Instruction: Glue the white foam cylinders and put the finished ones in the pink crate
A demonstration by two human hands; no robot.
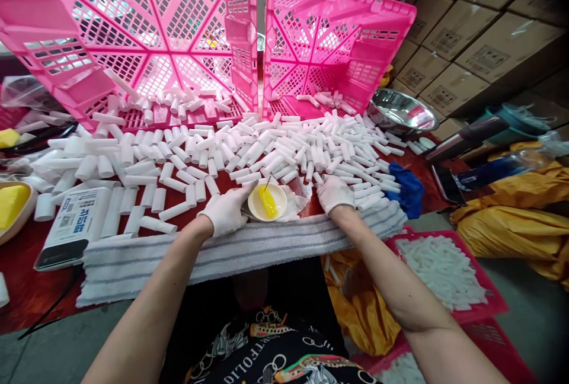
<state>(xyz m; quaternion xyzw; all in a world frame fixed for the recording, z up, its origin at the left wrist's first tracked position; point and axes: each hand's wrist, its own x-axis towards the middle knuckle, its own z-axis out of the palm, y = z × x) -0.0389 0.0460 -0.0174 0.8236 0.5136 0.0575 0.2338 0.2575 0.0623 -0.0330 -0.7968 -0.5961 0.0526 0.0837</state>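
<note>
My left hand (227, 209), in a white glove, rests on the table with its fingers spread against the left rim of a small white dish (267, 201). The dish holds yellow liquid and a thin stick. My right hand (334, 193), also gloved, lies to the right of the dish with its fingers curled over a few of the white tubes (284, 150) that cover the red table (26, 289). Whether it grips one is hidden. A white striped towel (240, 250) runs along the table's front edge under both wrists.
Two pink baskets (146, 34) (329, 40) lie tipped on their sides at the back, tubes spilling out. A metal bowl (402, 112) and blue cloth (406, 189) sit right. A white can (75, 227) lies left. A red tray (444, 280) of tubes and cardboard boxes (484, 34) are at right.
</note>
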